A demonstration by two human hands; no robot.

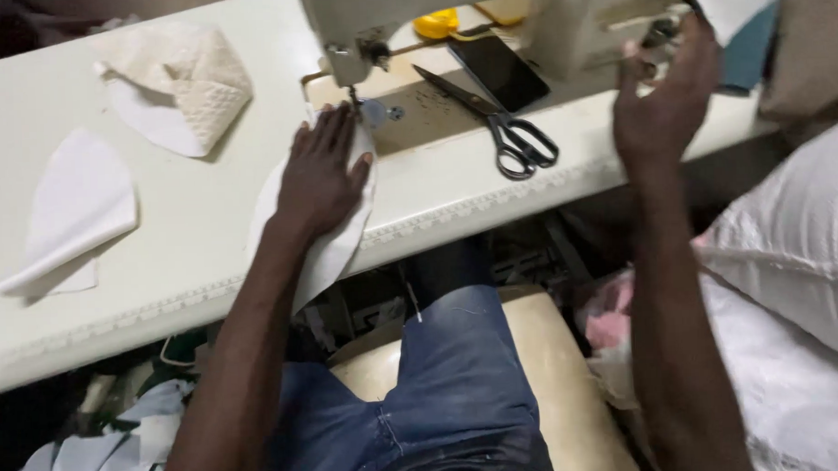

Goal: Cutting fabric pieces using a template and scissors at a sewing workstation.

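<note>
Head view: left hand (319, 174) flat, fingers spread, pressing white cloth (331, 248) at the table's (187, 244) front edge, just before the sewing machine's (486, 20) needle. Right hand (665, 97) raised at the machine's right end, fingers loosely open around the handwheel (661, 30); firm grasp cannot be told. Scissors (504, 130) between the hands.

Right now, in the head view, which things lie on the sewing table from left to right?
Folded white cloth piece → cream quilted fabric piece → left hand pressing flat on white fabric → black scissors → right hand raised at the sewing machine.
</note>
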